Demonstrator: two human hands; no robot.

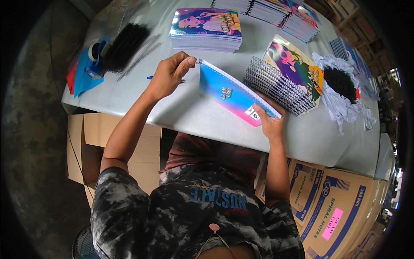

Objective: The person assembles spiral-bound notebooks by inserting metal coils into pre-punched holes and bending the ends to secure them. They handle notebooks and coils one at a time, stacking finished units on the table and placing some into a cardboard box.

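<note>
A notebook (233, 95) with a blue-to-pink cover is held tilted above the table in front of me. My right hand (271, 121) grips its lower right end, thumb on the cover. Closed in a pinch, my left hand (170, 74) is at the notebook's upper left corner, on the end of a black spiral coil (199, 61). How far the coil runs through the holes is too small to tell. Behind stands a stack of punched notebooks (205, 41) without visible coils. On the right is a pile of coil-bound notebooks (282, 82), beside my right hand.
Black spiral coils (127, 46) lie at the left, near a tape dispenser (92, 62) on blue sheets (88, 82). A pen (150, 78) is behind my left wrist. Crumpled white paper (340, 105) sits at the right. Cardboard boxes (340, 211) stand below the table edge.
</note>
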